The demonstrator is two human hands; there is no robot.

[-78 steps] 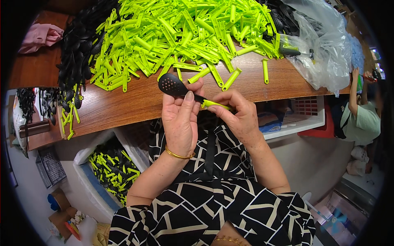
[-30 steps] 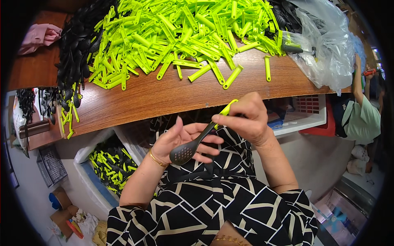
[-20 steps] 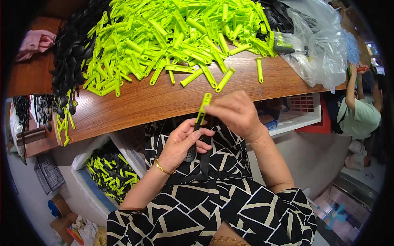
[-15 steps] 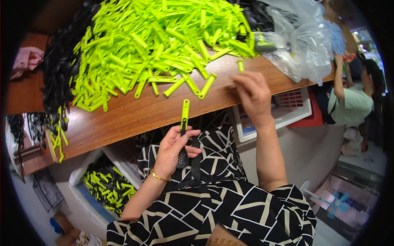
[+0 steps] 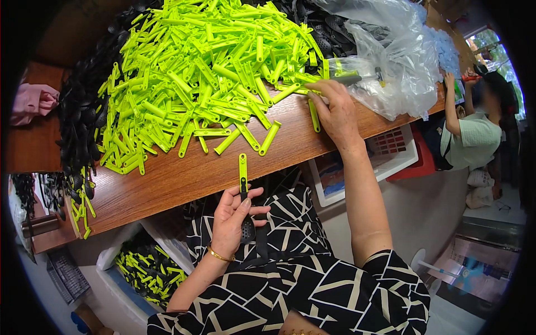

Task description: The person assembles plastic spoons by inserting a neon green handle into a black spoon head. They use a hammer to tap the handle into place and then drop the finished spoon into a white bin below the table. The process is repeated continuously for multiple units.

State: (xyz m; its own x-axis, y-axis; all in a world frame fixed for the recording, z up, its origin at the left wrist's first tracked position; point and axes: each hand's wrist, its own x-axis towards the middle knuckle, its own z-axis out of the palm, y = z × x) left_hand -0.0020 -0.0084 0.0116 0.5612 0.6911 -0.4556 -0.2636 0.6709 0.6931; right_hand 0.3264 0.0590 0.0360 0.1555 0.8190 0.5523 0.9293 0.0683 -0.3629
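Pinching a lime-handled black perforated plastic spoon [image 5: 247, 230] in the left hand [image 5: 226, 221] — with the right hand [image 5: 339, 116], unclear in grip, beside heaped lime-green plastic handles [image 5: 192, 78] — at risk of scattering some by brushing past.

And here's the perforated black spoon [image 5: 247, 230], bowl hanging down, its lime-green handle [image 5: 243, 166] pointing up, pinched mid-stem in the left hand [image 5: 228, 222]! Over by the right hand [image 5: 334, 111], a loose lime-green handle [image 5: 315, 118] lies lengthwise on bare wood.
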